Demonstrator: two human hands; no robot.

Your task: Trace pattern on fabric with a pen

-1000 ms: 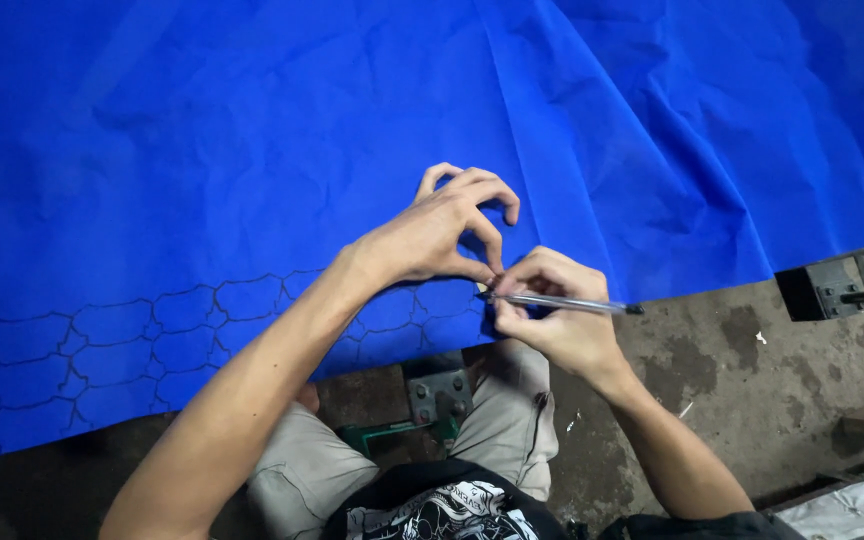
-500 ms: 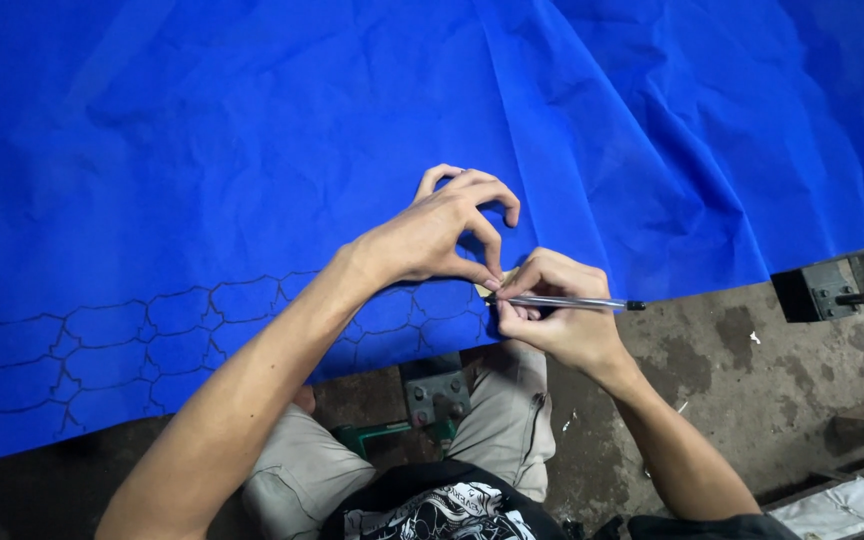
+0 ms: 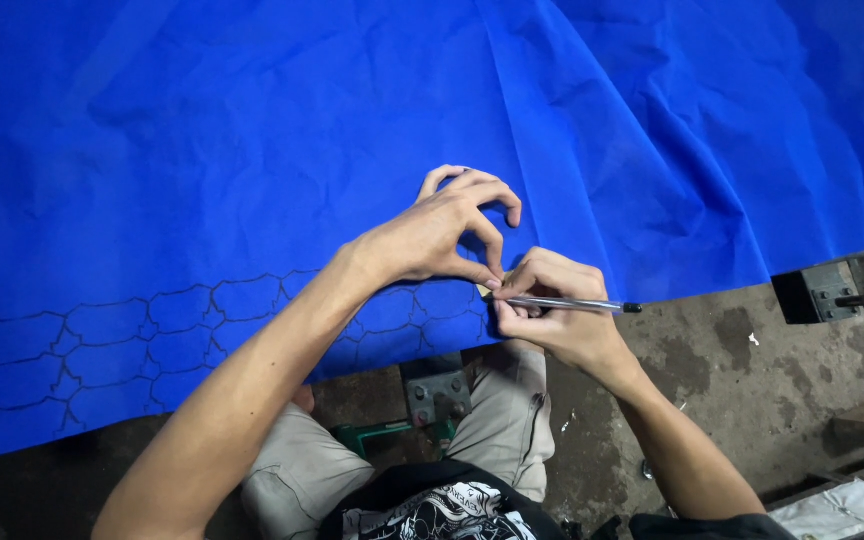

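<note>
Head view: left hand point(image 3: 432, 235) arched, fingertips pressing blue fabric point(image 3: 252, 150); right hand point(image 3: 552, 315) fingers pinch pen point(image 3: 567, 303), lying horizontal, tip pointing left.

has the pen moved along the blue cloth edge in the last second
No. The pen in the right hand sits at the same spot on the blue cloth edge.
</note>
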